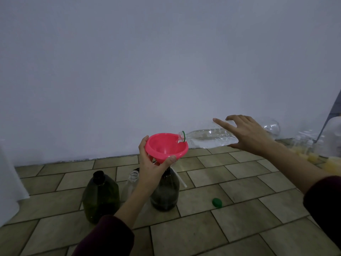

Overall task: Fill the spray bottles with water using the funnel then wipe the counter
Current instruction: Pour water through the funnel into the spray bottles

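Filling is underway, I judge, and wiping is undone. From the left: a green bottle [100,197] and a clear bottle [131,183] wait uncapped. My left hand [152,164] grips the funnel [166,147] over the dark bottle [165,189]. My right hand [247,133] clasps the water bottle [206,138] tipped at its rim. A green cap [217,202] lies near right.

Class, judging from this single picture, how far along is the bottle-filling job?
Done: the green cap lies off on the tiled counter. In hand: the left hand steadies the pink funnel on a dark bottle; the right hand tips the clear water bottle into it. Left: the other dark bottle, then wiping.
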